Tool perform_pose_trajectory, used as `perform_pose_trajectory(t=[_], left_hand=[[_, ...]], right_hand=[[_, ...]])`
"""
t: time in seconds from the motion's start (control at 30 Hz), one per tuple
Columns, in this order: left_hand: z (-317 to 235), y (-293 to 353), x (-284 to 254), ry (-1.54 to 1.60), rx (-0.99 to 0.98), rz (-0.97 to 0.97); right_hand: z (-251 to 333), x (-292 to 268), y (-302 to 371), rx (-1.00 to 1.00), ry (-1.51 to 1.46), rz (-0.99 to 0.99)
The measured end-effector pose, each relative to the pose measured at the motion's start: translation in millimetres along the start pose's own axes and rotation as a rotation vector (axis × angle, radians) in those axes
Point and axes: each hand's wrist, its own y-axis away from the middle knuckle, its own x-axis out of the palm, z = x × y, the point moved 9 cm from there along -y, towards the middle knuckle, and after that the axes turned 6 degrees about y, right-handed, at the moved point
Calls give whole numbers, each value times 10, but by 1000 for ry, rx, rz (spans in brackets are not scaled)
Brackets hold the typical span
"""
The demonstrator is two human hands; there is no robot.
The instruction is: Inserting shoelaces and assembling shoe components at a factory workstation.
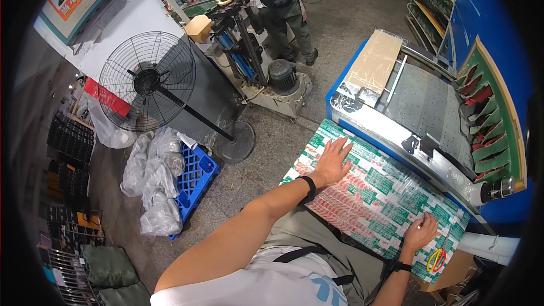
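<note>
Looking down from the head camera: one large flat pack (374, 198), printed in green, white and red and covered in clear shiny film, lies across the person's lap with its far edge against the front rail of a blue machine (340, 88). Left hand (331, 161): fingers spread wide, palm flat on the near-left part of the pack, holding nothing, a black band at the wrist. Right hand (420, 231): fingers curled in, resting on the pack's right end near its edge; whether it pinches film or a small thing cannot be told. Scissors (436, 259), yellow and red handled, lie just beside that hand on the pack's right corner. Machine: metal mesh bed (416, 99) behind the rail, a brown cardboard sheet (374, 62) on its far left, a slanted green rack (487, 124) of red and green slots to the right. Progress, as a judgement: film already covers the pack and looks smooth over most of its face; the pack is not yet on the mesh bed, so feeding it in appears left to do. Surroundings: a black standing fan (146, 82) at left, a blue crate (195, 178) with grey plastic bags (156, 181) beside it on the floor, and another person (280, 0) standing well apart at the top.
</note>
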Motion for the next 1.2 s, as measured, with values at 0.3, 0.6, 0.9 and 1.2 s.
perform_pose_trajectory(t=[0.3, 0.6, 0.9, 1.2], left_hand=[[-14, -16, -28, -1, -13, 18], [7, 2, -48, 12, -53, 71], [-75, -71, 95, 60, 26, 5], [8, -9, -109, -15, 101, -72]], right_hand=[[-29, 63, -46, 16, -35, 43], [62, -7, 5, -1, 7, 10], [-49, -152, 32, -17, 19, -77], [128, -59, -66, 41, -10, -35]])
